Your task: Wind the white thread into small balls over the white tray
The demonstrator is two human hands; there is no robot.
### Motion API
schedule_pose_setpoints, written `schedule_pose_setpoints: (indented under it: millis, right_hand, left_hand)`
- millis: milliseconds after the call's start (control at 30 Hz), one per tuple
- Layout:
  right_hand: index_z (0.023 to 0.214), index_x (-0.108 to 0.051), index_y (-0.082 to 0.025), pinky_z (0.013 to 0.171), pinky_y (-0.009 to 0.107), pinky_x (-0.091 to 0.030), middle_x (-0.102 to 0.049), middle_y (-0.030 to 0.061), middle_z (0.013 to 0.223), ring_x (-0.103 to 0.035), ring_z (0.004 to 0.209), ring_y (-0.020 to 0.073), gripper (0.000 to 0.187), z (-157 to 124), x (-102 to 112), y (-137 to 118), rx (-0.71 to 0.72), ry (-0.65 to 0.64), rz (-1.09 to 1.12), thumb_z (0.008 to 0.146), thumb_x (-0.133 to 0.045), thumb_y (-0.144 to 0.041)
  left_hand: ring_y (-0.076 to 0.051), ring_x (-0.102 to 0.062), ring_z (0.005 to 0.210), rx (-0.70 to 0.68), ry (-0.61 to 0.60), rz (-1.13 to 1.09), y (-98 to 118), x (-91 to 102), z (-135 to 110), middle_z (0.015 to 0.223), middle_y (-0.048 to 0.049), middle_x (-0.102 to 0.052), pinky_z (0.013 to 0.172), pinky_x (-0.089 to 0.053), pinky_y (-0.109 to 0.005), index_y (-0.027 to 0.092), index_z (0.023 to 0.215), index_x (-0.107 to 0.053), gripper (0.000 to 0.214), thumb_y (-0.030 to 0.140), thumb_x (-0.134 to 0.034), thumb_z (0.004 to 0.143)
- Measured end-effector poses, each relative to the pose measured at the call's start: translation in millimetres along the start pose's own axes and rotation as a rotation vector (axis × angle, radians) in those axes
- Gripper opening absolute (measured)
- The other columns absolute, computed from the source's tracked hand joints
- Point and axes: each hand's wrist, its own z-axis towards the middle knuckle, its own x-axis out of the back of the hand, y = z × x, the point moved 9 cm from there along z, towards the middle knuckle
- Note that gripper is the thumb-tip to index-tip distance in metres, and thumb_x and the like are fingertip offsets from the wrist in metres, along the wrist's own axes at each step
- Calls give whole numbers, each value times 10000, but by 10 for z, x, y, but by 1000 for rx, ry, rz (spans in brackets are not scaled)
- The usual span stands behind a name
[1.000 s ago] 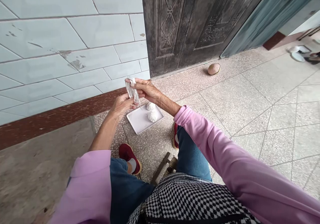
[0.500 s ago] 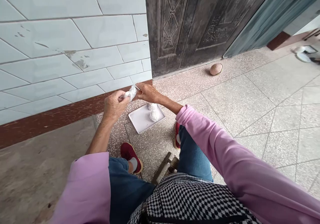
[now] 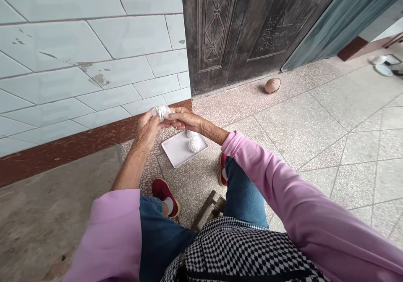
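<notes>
A small bundle of white yarn, loosely wound, is held up in front of me between both hands. My left hand grips its left side with thumb and fingers closed. From the right, my right hand meets it, fingers pinched at the bundle's right side; a thin strand there is hard to make out. Below the hands a shallow white tray lies on the floor. In it rests a white yarn ball, with a second yarn ball behind it, partly covered by my right hand.
A white tiled wall with a red-brown base stands ahead on the left, beside a dark carved door. A round pinkish object lies near the door sill. Between my red shoes is part of a wooden stool.
My right hand has turned and come in against the yarn, its fingers now overlapping the bundle. My left hand has rotated slightly, and the yarn has shifted a little left.
</notes>
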Motion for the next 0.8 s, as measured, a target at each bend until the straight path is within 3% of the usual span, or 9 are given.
schedule_pose_setpoints:
  millis: [133,233,333,400,467,533,600,700,800]
  right_hand:
    - [1069,-675,-177,581,253,-264,-571,-97,766,-370,661,64,268,-28,-19,-23,-33,23,8,1266,-856,-165]
    - [1193,-701,-169,526,203,-317,-674,-79,824,-468,639,66,242,-9,-8,-43,6,-10,-23,1225,-940,-181]
    - [1321,-707,-172,516,168,-370,-651,-99,779,-536,625,82,274,53,58,-60,114,-17,-145,1227,-962,-206]
    - [1305,-694,-182,505,161,-364,-584,-124,708,-506,587,87,293,113,85,-40,179,-33,-242,1254,-960,-294]
    - [1207,-655,-209,491,161,-335,-513,-143,662,-430,543,80,388,169,96,-11,229,-52,-290,1290,-932,-467]
    - [1118,-601,-233,490,159,-319,-487,-144,659,-380,532,69,521,201,100,-3,265,-65,-289,1306,-882,-628]
    - [1065,-562,-246,484,160,-306,-496,-133,672,-369,533,63,593,199,103,-26,290,-66,-268,1308,-850,-704]
    - [1034,-539,-252,460,165,-278,-525,-121,703,-366,514,53,616,158,102,-100,323,-56,-221,1312,-837,-714]
    - [1027,-550,-247,453,163,-280,-550,-113,710,-378,507,48,612,127,89,-144,336,-62,-200,1312,-843,-703]
  left_hand:
    - [-318,-905,988,7,116,111,56,36,-52,1117,-82,-919,936,-800,-425,241,1238,-840,483,590,-965,930]
    - [-377,-862,1241,-89,218,308,174,167,-73,1212,-108,-871,1060,-751,-443,258,1177,-820,295,464,-916,987]
    - [-439,-769,1439,-250,211,479,315,169,-103,1294,-163,-791,1301,-642,-553,270,1114,-792,170,289,-909,992]
    - [-451,-744,1453,-280,182,520,337,129,-123,1286,-166,-764,1343,-611,-591,281,1110,-793,187,222,-903,970]
    - [-419,-760,1390,-246,172,492,320,115,-136,1269,-142,-784,1231,-675,-542,292,1132,-806,232,223,-916,939]
    - [-347,-795,1183,-146,145,362,255,122,-130,1222,-108,-824,972,-716,-437,287,1159,-815,300,272,-953,893]
    - [-254,-763,929,-32,104,154,181,133,-121,1139,-85,-848,751,-647,-338,262,1158,-815,405,331,-1018,814]
    - [-193,-744,821,49,61,-66,155,139,-120,1075,-91,-866,670,-597,-273,222,1104,-823,543,391,-1114,677]
    - [-218,-798,851,79,37,-57,159,118,-129,1029,-101,-875,661,-611,-271,208,1044,-840,543,446,-1131,653]
